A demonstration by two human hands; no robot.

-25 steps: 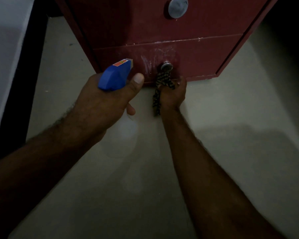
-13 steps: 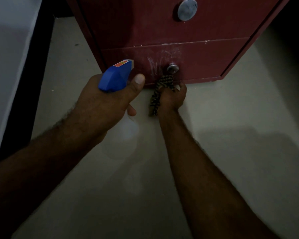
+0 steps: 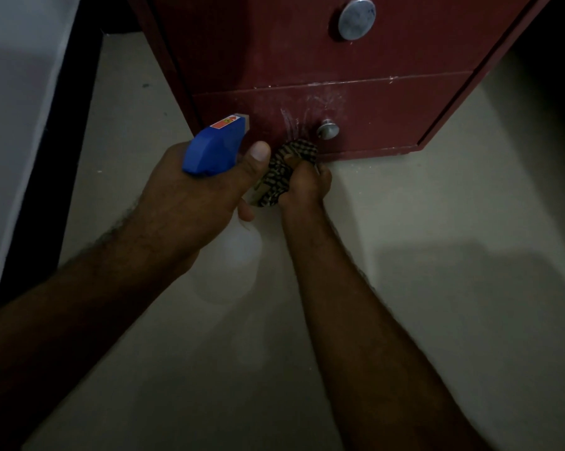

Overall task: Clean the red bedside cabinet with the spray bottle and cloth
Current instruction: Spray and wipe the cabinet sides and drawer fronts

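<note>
The red bedside cabinet [image 3: 388, 60] fills the top of the view, with a large round metal knob [image 3: 356, 19] on the upper drawer and a small knob [image 3: 328, 129] on the lower one. White streaks mark the lower drawer front left of the small knob. My left hand [image 3: 193, 203] grips the spray bottle [image 3: 214, 148] by its blue head; the clear body hangs below my hand. My right hand [image 3: 307, 183] grips a bunched checked cloth [image 3: 281, 170] against the lower drawer's bottom edge, just left of and below the small knob.
A pale tiled floor [image 3: 437, 304] spreads below the cabinet. On the left stands a white surface [image 3: 17, 109] with a black edge [image 3: 66, 141]. Dark shadow lies right of the cabinet.
My right hand has slid the cloth left and down off the small knob, bringing it beside my left thumb. The view has shifted closer to the cabinet.
</note>
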